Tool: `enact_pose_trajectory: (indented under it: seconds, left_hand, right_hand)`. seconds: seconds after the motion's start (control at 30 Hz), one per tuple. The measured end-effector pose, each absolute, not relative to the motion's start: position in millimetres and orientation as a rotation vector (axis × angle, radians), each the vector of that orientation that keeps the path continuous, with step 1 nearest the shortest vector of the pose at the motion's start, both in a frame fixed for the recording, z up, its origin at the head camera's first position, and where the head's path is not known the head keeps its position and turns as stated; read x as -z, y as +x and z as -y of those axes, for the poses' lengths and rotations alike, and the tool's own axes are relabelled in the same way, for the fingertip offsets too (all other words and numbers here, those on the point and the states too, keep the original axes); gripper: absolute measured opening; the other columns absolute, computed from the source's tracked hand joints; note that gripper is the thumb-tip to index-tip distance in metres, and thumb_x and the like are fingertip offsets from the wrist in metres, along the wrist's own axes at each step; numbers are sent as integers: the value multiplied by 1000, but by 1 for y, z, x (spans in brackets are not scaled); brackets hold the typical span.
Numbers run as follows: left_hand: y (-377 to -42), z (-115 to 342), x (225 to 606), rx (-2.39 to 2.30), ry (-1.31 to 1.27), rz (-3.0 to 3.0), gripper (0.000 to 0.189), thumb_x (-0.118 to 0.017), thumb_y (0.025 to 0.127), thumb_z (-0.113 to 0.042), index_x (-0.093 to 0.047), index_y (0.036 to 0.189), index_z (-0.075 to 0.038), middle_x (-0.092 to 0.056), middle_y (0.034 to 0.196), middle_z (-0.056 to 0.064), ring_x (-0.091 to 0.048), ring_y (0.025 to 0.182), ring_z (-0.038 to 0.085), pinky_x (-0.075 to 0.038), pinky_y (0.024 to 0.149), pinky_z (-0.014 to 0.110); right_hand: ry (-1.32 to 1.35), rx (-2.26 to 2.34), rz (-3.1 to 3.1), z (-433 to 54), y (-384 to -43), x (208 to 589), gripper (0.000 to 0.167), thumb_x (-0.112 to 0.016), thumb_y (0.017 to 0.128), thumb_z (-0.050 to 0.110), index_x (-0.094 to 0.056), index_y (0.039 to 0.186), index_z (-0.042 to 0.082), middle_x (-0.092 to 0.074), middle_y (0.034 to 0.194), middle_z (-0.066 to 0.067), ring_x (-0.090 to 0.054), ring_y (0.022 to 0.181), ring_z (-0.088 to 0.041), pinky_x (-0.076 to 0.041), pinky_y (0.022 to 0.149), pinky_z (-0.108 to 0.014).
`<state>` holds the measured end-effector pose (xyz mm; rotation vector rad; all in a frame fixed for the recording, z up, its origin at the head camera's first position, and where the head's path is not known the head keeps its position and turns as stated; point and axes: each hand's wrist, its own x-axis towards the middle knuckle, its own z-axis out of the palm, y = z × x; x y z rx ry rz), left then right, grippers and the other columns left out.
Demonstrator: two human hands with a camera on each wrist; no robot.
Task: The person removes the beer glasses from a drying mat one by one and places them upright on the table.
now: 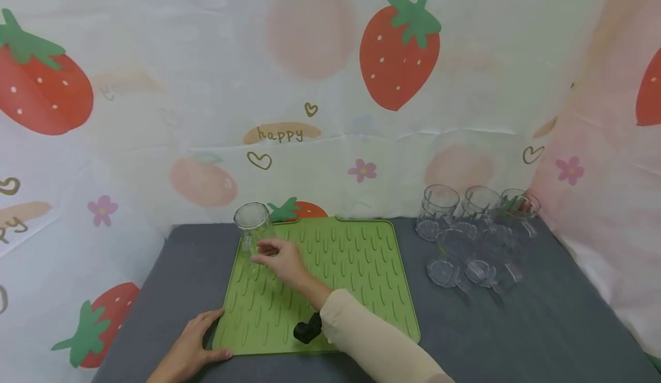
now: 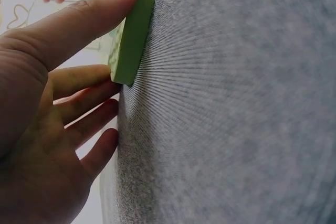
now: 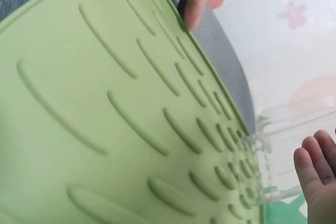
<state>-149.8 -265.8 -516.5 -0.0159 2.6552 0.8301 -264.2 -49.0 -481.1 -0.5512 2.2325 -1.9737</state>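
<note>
A clear glass-like mug [image 1: 252,217] stands at the back left corner of a green ridged mat [image 1: 330,291]. My right hand [image 1: 283,261] is just in front of and beside this mug, its fingers relaxed and slightly bent. In the right wrist view, the fingers [image 3: 319,163] extend loosely, with the transparent mug [image 3: 281,156] behind them. At the mat's front left corner rests my left hand [image 1: 192,340]. Its thumb [image 2: 89,19] touches the front edge while the other fingers lie spread along the left side.
Several clear mugs with handles [image 1: 439,213] stand grouped on the grey tabletop [image 1: 542,325] at the right. Behind the table hangs a strawberry-printed cloth [image 1: 330,84]. A black wrist-worn device [image 1: 308,329] sits at my right sleeve [image 1: 372,337].
</note>
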Motion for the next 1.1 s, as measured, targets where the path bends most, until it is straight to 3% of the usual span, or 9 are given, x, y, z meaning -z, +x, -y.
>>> enact_pose_trajectory:
  seconds: [0.23,0.5,0.83,1.1]
  left_hand:
    - [-149,267,517,-848,-13,-2647,96,-83,71,-47,-43,143,2,-44,141,27,-38,130,52,-42,95,64]
    - [-149,266,517,-813,-26,-2659,99,-84,69,-48,-43,144,2,-44,141,27,-38,130,51,-41,96,64]
    - [-147,266,519,-815,-13,-2663,96,-84,72,-45,-43,144,2,-45,140,27,-38,129,53,-42,94,65]
    - [-149,265,518,-806,-17,-2654,96,-83,72,-46,-42,143,3,-45,140,27,-38,129,54,-42,94,65]
  right_hand:
    - [-503,2067,-2156,63,-265,489,32,-72,87,9,-68,118,-2,-69,114,-20,-67,105,-31,-55,85,-23]
    - [-497,2123,-2061,77,-264,490,29,-69,88,2,-67,116,-6,-68,114,-25,-66,107,-37,-56,82,-22]
    - [-454,2104,-2150,83,-261,493,20,-70,89,7,-72,107,-1,-73,100,-15,-66,85,-6,-55,74,-15]
    - [-482,2124,-2176,79,-261,493,19,-72,87,4,-70,103,-5,-71,99,-18,-67,83,-9,-56,72,-16]
